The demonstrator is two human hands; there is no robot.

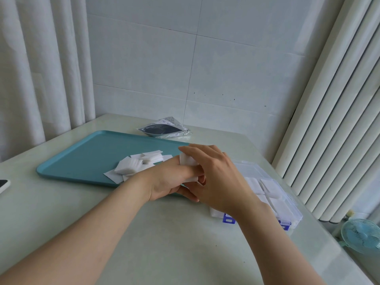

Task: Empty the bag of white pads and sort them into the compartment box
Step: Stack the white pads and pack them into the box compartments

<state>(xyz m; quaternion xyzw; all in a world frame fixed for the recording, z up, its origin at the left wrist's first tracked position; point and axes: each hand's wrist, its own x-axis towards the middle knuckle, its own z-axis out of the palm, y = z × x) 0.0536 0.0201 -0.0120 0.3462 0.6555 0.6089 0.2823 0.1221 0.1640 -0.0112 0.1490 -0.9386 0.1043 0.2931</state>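
A loose pile of white pads [135, 166] lies on the teal tray [86, 157]. The opened silver bag [164, 129] rests flat behind the tray near the wall. My left hand [168, 182] and my right hand [216, 177] meet over the tray's right end, together pinching a small stack of white pads [187, 160]. The clear compartment box [273, 194] with blue latches sits to the right, partly hidden by my right hand; white pads fill some of its compartments.
A phone [3, 185] lies at the table's left edge. A small teal fan [359, 235] stands below the table's right side. Curtains hang on the left, and a ribbed white radiator lines the right. The tiled wall closes the back.
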